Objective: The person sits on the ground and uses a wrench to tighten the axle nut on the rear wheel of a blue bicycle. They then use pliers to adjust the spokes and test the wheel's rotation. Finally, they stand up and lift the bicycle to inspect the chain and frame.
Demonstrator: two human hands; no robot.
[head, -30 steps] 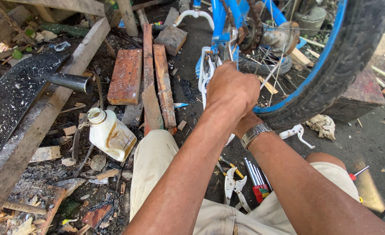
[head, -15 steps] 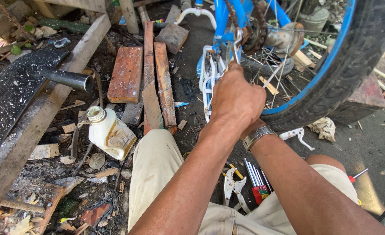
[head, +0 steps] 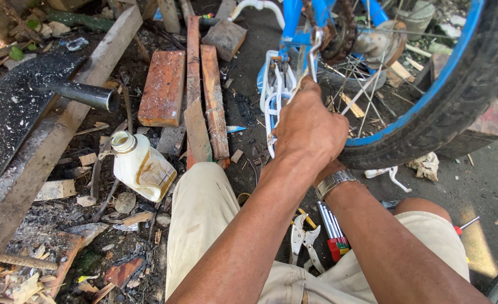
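Note:
My left hand (head: 308, 129) is closed around a thin metal tool (head: 314, 48) that reaches up to the rusty sprocket and chain (head: 339, 34) at the hub of a blue-rimmed bicycle wheel (head: 457, 95). My right arm comes in from the lower right with a metal wristwatch (head: 334, 181) on it. The right hand itself lies hidden behind my left hand. A white wire carrier (head: 272, 95) hangs just left of my hands.
Locking pliers (head: 302, 239), a red-held key set (head: 333, 236) and a red-handled screwdriver (head: 463, 225) lie between my knees. A white plastic bottle (head: 142, 166), bricks (head: 161, 87), a black pipe (head: 85, 95) and wood scraps litter the ground to the left.
Both hands stay at the wheel hub. My left hand has shifted slightly and tightened its grip on the tool; the view has slid a little.

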